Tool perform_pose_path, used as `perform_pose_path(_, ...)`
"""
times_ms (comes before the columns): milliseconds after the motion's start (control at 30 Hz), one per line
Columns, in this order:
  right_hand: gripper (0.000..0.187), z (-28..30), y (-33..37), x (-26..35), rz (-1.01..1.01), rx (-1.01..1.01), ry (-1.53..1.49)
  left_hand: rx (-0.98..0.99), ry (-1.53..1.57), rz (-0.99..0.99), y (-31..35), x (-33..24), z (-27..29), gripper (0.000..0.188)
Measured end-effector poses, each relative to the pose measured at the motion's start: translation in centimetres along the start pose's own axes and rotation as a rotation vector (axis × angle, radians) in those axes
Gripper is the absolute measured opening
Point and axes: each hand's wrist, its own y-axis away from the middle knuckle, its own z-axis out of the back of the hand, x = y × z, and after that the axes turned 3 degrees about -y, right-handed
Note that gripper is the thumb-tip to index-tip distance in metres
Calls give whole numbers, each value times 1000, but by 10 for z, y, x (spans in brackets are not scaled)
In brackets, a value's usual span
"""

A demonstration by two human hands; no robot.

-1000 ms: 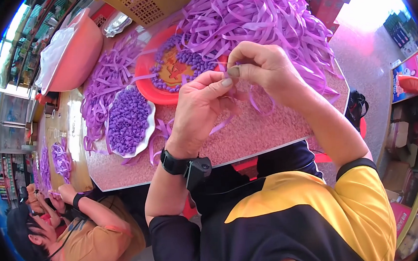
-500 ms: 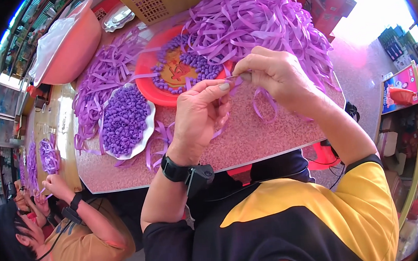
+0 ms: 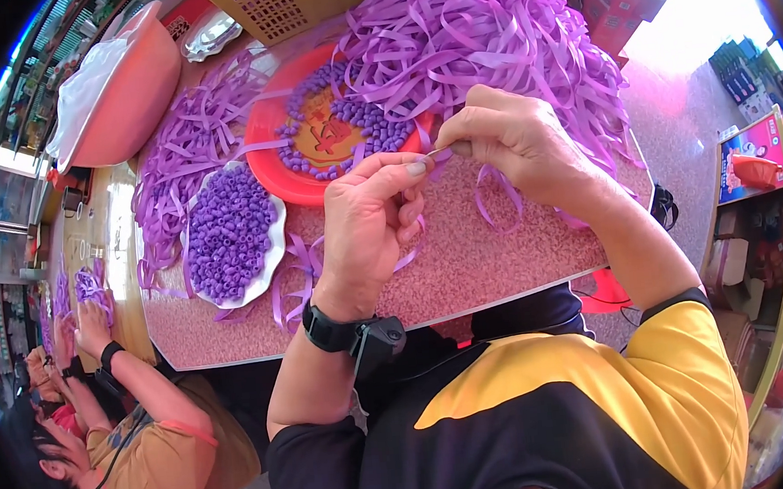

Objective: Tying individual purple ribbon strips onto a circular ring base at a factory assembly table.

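In the head view, at the red plate's (image 3: 267,176) near-right edge, the left hand (image 3: 360,224) and right hand (image 3: 524,147) pinch a thin strand (image 3: 436,152) between thumb and finger. The ribbon heap (image 3: 486,44) lies beyond the plate, rightward. A loosened grip could let the slender strand slip.

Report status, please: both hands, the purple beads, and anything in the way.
Left hand, right hand: both pinching, thin item between, unclear. Purple beads: heaped in white dish, more on red plate. Ribbon pile: partly over plate.
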Motion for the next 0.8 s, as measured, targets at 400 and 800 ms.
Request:
perform_pose_path(400,19,2,1,-3,-16,72,-28,-80,-80,-93,5,2,-6,9)
perform_pose_path(800,18,5,3,-9,30,70,-16,-97,-202,-182,7,6,-8,8)
